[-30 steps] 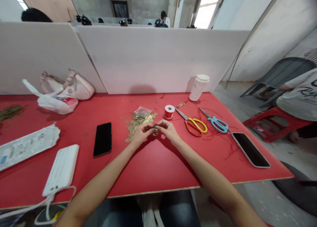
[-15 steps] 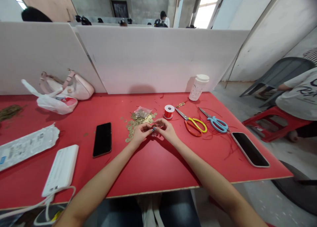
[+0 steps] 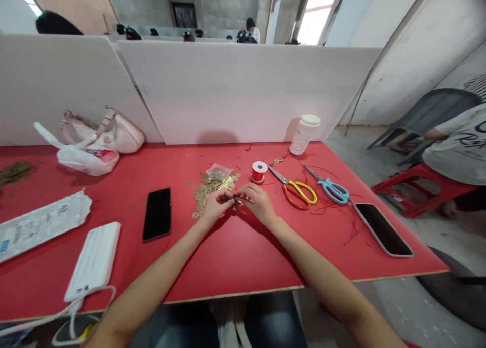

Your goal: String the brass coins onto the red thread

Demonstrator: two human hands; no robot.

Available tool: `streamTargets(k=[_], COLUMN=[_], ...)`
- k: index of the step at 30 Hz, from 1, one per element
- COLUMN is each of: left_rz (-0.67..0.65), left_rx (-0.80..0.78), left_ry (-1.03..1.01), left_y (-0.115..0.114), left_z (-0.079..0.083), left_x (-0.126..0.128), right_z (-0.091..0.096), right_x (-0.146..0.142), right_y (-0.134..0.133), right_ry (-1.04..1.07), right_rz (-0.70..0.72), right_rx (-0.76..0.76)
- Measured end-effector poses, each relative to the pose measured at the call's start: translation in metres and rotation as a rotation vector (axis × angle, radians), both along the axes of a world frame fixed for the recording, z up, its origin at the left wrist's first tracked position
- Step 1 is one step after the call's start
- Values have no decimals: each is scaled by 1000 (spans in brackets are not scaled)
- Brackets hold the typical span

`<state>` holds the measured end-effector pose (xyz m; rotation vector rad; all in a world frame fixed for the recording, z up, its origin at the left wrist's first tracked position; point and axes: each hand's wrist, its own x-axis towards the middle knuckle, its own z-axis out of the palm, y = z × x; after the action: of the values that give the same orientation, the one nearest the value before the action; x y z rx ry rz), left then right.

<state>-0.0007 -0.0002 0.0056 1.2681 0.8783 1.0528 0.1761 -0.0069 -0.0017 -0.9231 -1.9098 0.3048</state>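
My left hand [image 3: 217, 205] and my right hand [image 3: 257, 202] meet over the red table, fingertips almost together. Both are closed in a pinch, thumbs and forefingers around something small that I cannot make out; a bluish spot shows at the fingertips. Just behind my left hand lies a heap of brass-coloured coins with holes [image 3: 205, 188], with a clear plastic bag [image 3: 219, 171] on its far side. A spool of red thread [image 3: 259, 170] stands beyond my right hand. To its right lie scissors with red and yellow handles [image 3: 301, 192].
Blue-handled scissors [image 3: 334, 190], loose red cord and a phone [image 3: 383, 229] lie at the right. A white cup [image 3: 305, 134] stands by the partition [image 3: 246, 89]. Left are another phone [image 3: 157, 214], a power bank [image 3: 93, 259] and a handbag [image 3: 123, 132]. A person sits beyond the table's right edge.
My right hand has turned slightly and its fingers have drawn closer in toward the left fingertips. My left hand stays nearly in place.
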Motion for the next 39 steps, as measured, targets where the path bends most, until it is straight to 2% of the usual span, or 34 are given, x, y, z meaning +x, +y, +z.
streamTargets(k=[6, 12, 18, 26, 35, 39], left_rz=[20, 33, 12, -4, -99, -97], left_rx=[-3, 22, 28, -43, -64, -60], left_ry=[-2, -2, 15, -2, -39, -46], left_y=[0, 2, 0, -2, 0, -1], left_z=[-3, -3, -1, -1, -4, -5], left_x=[-1, -2, -1, 0, 3, 5], right_z=[7, 5, 8, 15, 13, 12], right_x=[5, 8, 7, 6, 6, 5], right_y=[1, 2, 0, -3, 0, 1], right_ry=[58, 77, -53, -181, -80, -49], right_rz=[8, -22, -97, -111, 7, 20], right_rx=[-8, -52, -178, -134, -211, -247])
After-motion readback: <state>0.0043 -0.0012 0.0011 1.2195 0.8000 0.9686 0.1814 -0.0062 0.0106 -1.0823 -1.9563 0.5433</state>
